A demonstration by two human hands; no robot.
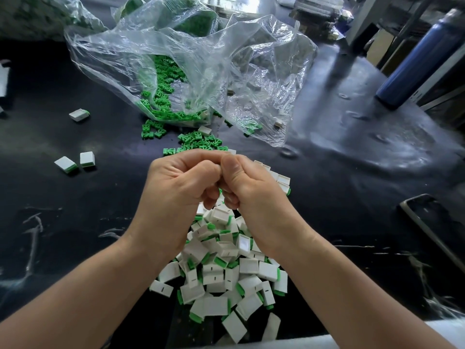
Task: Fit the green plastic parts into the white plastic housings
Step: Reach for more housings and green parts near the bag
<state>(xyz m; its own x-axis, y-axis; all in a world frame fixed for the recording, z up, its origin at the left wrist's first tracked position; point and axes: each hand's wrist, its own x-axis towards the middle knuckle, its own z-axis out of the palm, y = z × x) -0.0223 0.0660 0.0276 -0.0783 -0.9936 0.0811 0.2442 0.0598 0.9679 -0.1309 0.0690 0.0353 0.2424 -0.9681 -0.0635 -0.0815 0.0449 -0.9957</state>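
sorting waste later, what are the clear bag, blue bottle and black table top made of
Clear bag: thin glossy plastic film; it crinkles and green parts show through. Blue bottle: likely coated metal, maybe plastic; smooth satin sheen. Table top: dark rubbery or vinyl sheet; scuffs, soft glare.

We are working bare-handed: left hand (181, 182) and right hand (251, 187) are wearing nothing, forearms uncovered, thumbnail (232, 165) showing short and plain.

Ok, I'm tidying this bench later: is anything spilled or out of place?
Green parts have spilled from the mouth of the clear bag onto the black table. Three finished housings lie scattered at left, apart from the main pile.
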